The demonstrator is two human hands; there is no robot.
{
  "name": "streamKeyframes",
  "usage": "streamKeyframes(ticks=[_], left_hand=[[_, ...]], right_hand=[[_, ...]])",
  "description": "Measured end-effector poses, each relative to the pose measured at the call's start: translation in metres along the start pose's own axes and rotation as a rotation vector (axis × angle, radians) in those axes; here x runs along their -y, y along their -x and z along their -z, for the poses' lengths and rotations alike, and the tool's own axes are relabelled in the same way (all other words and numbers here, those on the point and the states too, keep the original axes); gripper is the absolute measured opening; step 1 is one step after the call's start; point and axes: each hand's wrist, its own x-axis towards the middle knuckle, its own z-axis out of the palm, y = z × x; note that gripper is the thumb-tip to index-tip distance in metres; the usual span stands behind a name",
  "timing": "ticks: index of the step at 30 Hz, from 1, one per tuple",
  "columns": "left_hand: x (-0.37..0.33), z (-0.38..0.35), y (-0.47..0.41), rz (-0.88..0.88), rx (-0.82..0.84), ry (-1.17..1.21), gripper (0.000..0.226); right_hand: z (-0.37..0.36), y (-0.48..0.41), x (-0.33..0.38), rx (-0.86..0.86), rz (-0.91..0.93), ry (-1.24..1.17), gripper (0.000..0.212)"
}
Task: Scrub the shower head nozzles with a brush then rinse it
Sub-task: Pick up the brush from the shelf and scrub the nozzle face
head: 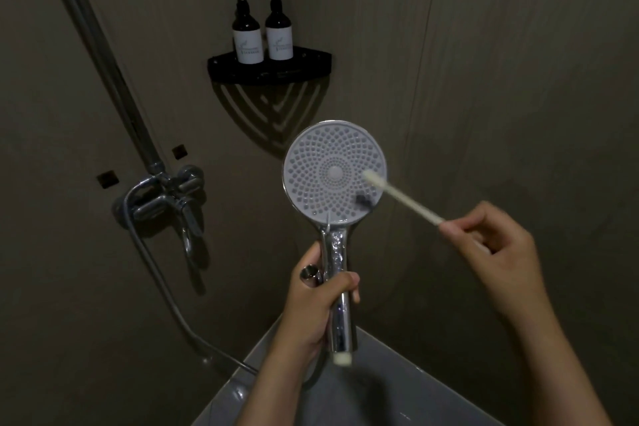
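In a dim shower corner, the left hand grips the shower head handle while the right hand pinches a thin brush against its nozzles.

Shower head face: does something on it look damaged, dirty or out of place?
The round grey nozzle face of the chrome shower head has one small dark blot at its lower right, below the tip of the thin white brush. It breaks the even nozzle pattern; whether dirt, damage or a switch cannot be told.
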Motion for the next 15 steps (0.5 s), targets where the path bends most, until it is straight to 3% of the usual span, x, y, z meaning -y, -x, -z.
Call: streamKeyframes(ticks=[4,11,15], left_hand=[[0.003,-0.005,0.0,0.029,-0.061,-0.006,0.037],[0.0,-0.006,0.001,-0.037,0.035,-0.042,0.027],[0.0,-0.008,0.003,0.037,-0.008,0.02,0.051]], right_hand=[[-0.022,0.007,0.003,0.266,-0.001,0.003,0.019],[-0.025,0.005,-0.002,0.225,0.017,0.002,0.025],[-0.022,0.005,0.003,0.269,0.011,-0.082,0.029]])
